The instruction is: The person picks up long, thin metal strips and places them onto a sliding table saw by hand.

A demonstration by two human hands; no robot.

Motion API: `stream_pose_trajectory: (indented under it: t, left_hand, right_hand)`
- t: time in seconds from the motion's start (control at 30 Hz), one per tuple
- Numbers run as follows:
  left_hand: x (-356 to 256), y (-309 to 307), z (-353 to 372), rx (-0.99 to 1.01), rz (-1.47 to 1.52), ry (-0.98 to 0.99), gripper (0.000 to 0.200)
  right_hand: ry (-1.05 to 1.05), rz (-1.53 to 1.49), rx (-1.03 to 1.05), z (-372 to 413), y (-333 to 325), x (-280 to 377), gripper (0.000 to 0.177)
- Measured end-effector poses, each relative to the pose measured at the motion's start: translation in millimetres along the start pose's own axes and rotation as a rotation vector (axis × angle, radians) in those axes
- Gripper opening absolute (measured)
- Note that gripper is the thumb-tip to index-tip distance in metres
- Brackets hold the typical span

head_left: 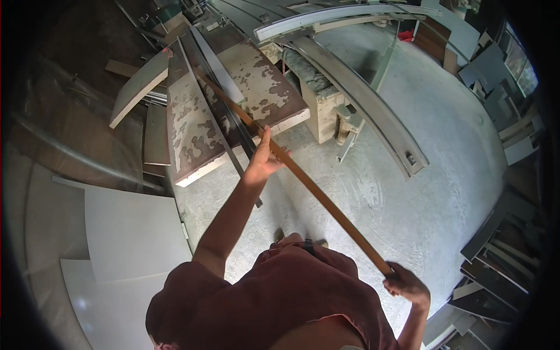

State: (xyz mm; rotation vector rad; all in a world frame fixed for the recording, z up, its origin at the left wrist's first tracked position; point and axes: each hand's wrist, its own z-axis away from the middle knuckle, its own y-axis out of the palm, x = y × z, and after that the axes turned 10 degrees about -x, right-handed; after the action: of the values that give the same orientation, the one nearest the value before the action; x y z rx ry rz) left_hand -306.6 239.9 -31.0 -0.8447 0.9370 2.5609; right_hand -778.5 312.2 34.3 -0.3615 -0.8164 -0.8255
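Observation:
A long, narrow brown strip, apparently wood, runs slantwise from the worktable down to my right side. Around its near end, the fingers of my right hand are closed. Further up, my left hand grips the strip near the table's front edge, thumb along one side and fingers beneath. The strip's far end lies over the worktable, whose pale top is worn in dark patches. Beside it on the table lie a dark metal bar and a flat grey-white strip.
A long metal rail slants down on the right of the table, by a block-like stand. White panels lie at the left. Stacked boards and offcuts line the right side. A red object sits at the back.

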Motion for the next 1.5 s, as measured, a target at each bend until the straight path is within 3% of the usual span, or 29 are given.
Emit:
stream_pose_trajectory:
  t: [0.07,0.13,0.17,0.2,0.27,0.3,0.47,0.53,0.67,0.8,0.87,0.9,0.97,1.0,1.07,1.13,1.17,1.5]
  left_hand:
    - [25,-4,-1,-0.001,0.054,-0.050,0.084]
    - [43,-6,8,-0.101,0.048,-0.135,0.085]
    - [50,-6,11,-0.096,0.045,-0.136,0.085]
    - [56,-6,13,-0.139,0.056,-0.192,0.086]
    - [65,-1,15,-0.176,0.067,-0.245,0.087]
    - [69,2,17,-0.158,0.038,-0.226,0.088]
    - [71,21,2,-0.021,-0.070,-0.209,0.093]
    - [72,36,-2,-0.021,-0.095,-0.117,0.095]
    - [70,46,-47,-0.014,-0.164,-0.157,0.096]
    - [59,60,-79,-0.043,-0.220,-0.158,0.095]
    - [51,61,-98,-0.066,-0.234,-0.147,0.095]
    - [46,61,-109,-0.058,-0.244,-0.157,0.093]
    - [38,64,-123,-0.043,-0.252,-0.163,0.092]
    - [33,67,-128,-0.014,-0.292,-0.148,0.091]
    - [19,74,-133,0.022,-0.332,-0.127,0.090]
    - [4,83,-117,-0.020,-0.620,0.067,0.089]
    - [2,89,-101,-0.024,-0.678,0.226,0.091]
    - [-29,94,-119,0.124,-0.750,0.459,0.092]
  right_hand:
    - [-0.008,0.064,-0.107,10,-11,-42,0.043]
    - [-0.127,0.526,-0.313,18,-7,-65,0.045]
    - [-0.110,0.567,-0.349,18,-8,-80,0.045]
    - [0.006,0.492,-0.314,20,-8,-84,0.046]
    - [-0.120,0.444,-0.297,16,-12,-110,0.046]
    - [-0.007,0.291,-0.245,16,-14,-115,0.047]
    - [0.020,0.185,-0.237,2,-16,-124,0.052]
    - [0.030,-0.003,-0.191,-8,-17,-132,0.053]
    - [0.005,0.099,-0.184,-18,-5,-88,0.051]
    - [0.004,-0.152,-0.115,-43,-2,-89,0.044]
    - [0.174,-0.470,-0.019,-58,-2,-82,0.045]
    - [0.177,-0.471,-0.020,-67,0,-86,0.045]
    - [-0.042,-0.006,-0.199,-87,7,-89,0.046]
    - [-0.047,-0.004,-0.201,-95,10,-85,0.046]
    - [-0.365,0.437,-0.463,-113,24,-68,0.045]
    - [-0.138,0.408,-0.458,-126,35,-40,0.045]
    - [-0.197,0.366,-0.468,-134,39,-37,0.045]
    - [-0.173,0.328,-0.507,-205,75,21,0.046]
